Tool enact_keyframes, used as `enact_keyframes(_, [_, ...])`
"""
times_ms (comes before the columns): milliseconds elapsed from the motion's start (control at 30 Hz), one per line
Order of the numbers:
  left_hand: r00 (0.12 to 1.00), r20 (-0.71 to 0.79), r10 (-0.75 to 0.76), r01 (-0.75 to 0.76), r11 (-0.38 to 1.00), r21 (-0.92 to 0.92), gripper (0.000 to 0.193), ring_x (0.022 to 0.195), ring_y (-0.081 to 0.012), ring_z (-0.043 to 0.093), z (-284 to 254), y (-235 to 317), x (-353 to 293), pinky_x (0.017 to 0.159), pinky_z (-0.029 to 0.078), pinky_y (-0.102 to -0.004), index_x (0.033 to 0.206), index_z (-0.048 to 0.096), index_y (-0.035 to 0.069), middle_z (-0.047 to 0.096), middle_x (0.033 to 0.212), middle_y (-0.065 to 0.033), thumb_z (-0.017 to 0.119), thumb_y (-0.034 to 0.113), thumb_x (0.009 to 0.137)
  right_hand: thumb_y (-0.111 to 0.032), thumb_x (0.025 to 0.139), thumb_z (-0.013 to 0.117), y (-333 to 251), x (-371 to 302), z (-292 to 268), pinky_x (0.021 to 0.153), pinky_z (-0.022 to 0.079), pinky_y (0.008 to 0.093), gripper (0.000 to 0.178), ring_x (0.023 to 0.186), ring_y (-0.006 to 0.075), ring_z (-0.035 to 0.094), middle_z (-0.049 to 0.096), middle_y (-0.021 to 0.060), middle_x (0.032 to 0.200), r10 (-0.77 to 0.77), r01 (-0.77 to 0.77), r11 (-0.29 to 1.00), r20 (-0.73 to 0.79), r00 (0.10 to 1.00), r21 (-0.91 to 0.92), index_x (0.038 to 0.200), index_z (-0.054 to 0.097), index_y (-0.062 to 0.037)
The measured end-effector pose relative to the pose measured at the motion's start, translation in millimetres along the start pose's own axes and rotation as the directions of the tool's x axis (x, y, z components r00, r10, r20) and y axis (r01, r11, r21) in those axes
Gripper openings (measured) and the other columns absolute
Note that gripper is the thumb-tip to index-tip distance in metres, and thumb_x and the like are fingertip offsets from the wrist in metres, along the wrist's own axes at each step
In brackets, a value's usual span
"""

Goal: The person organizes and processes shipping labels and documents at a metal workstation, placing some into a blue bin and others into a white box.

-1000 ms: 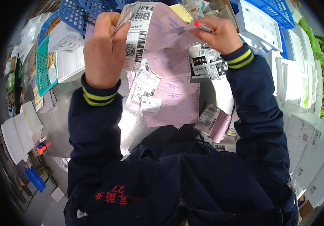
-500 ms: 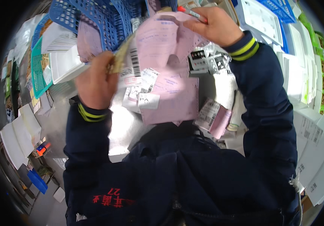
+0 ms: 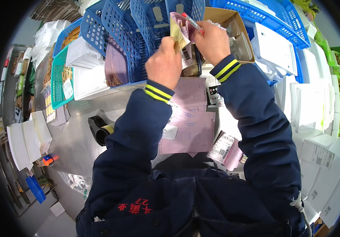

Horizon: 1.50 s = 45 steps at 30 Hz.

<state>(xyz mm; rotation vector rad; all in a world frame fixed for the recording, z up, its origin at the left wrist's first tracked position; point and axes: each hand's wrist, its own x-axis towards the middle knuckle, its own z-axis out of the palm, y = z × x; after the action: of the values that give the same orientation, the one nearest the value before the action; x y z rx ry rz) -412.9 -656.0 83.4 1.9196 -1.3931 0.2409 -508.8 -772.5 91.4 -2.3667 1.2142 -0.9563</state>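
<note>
Over the front of the blue perforated file rack (image 3: 138, 65), my left hand (image 3: 164, 65) is closed on the edge of a yellow and pink paper form (image 3: 179, 37). My right hand (image 3: 213, 42) grips the form's other side, and a white and red pen (image 3: 193, 23) sticks out between its fingers. A barcode label shows beneath the form, between the two hands. Below them, pink printed sheets (image 3: 191, 132) lie on the metal table, partly under my left sleeve. Further right rests a barcode label beside a rolled pink slip (image 3: 232, 158).
Left of my arm stands a black tape dispenser (image 3: 100, 130). A green basket (image 3: 62, 79) and a white tray (image 3: 92, 83) sit left of the rack. At right are a cardboard box (image 3: 239, 23), white foam boxes (image 3: 274, 47) and a blue crate (image 3: 272, 17).
Both hands have moved up toward the rack with the form, my left hand also going right. The form is now bunched between them. More of the rack and the tape dispenser have come into view.
</note>
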Motion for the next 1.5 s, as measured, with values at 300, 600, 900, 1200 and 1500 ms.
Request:
enact_keyframes(300, [0.953, 0.151, -0.264, 0.279, 0.956, -0.09, 0.062, 0.067, -0.0424, 0.06, 43.6, 10.3, 8.4, 0.058, 0.048, -0.0492, 0.128, 0.026, 0.003, 0.061, 0.086, -0.0242, 0.058, 0.005, 0.076, -0.021, 0.078, 0.058, 4.2, 13.7, 16.2, 0.06, 0.049, 0.0443, 0.024, 0.066, 0.0367, 0.061, 0.062, 0.0184, 0.07, -0.103, 0.105, 0.991, 0.026, 0.994, -0.081, 0.096, 0.063, -0.008])
enact_keyframes(600, [0.851, 0.395, -0.346, 0.346, 0.935, 0.074, 0.057, 0.07, -0.0422, 0.062, 82.1, -3.3, -2.8, 0.061, 0.051, -0.0493, 0.125, 0.029, -0.007, 0.062, 0.087, -0.0245, 0.056, 0.015, 0.08, -0.018, 0.08, 0.062, 42.6, -72.9, -80.0, 0.059, 0.046, 0.0286, 0.028, 0.062, 0.0152, 0.06, 0.062, 0.0124, 0.067, 0.276, -0.322, 0.917, 0.211, 0.938, 0.233, 0.101, 0.063, -0.0008])
enact_keyframes(900, [0.968, 0.105, -0.23, 0.219, 0.97, 0.106, 0.072, 0.096, -0.0366, 0.057, 20.4, 6.4, -11.5, 0.078, 0.047, -0.0434, 0.128, 0.036, 0.005, 0.054, 0.113, -0.0194, 0.072, 0.028, 0.071, -0.013, 0.087, 0.055, 87.0, -244.3, -148.6, 0.045, 0.035, 0.018, 0.022, 0.048, 0.0028, 0.043, 0.066, 0.0053, 0.076, 0.678, -0.736, 0.533, 0.309, 0.666, 0.418, 0.099, 0.061, 0.0048])
enact_keyframes(1200, [0.929, 0.252, 0.271, -0.347, 0.875, 0.338, 0.035, 0.075, -0.0342, 0.061, 40.9, -20.7, 48.4, 0.066, 0.046, -0.0462, 0.107, 0.055, 0.013, 0.065, 0.079, -0.0106, 0.065, 0.025, 0.075, -0.013, 0.089, 0.055, 79.4, -300.7, -173.3, 0.046, 0.034, 0.0159, 0.022, 0.05, 0.001, 0.042, 0.065, 0.0041, 0.076, 0.719, -0.714, 0.478, 0.239, 0.653, 0.512, 0.103, 0.06, 0.0028])
enact_keyframes(1500, [0.923, 0.342, 0.178, -0.33, 0.823, 0.462, 0.019, 0.077, -0.0348, 0.066, 98.2, -7.5, 86.4, 0.065, 0.054, -0.0438, 0.098, 0.053, 0.002, 0.066, 0.079, -0.0181, 0.05, 0.012, 0.082, -0.01, 0.088, 0.054, 84.8, -326.3, -182.2, 0.048, 0.034, 0.017, 0.019, 0.052, 0.002, 0.043, 0.065, 0.0046, 0.076, 0.754, -0.719, 0.469, 0.19, 0.628, 0.513, 0.099, 0.06, 0.0037])
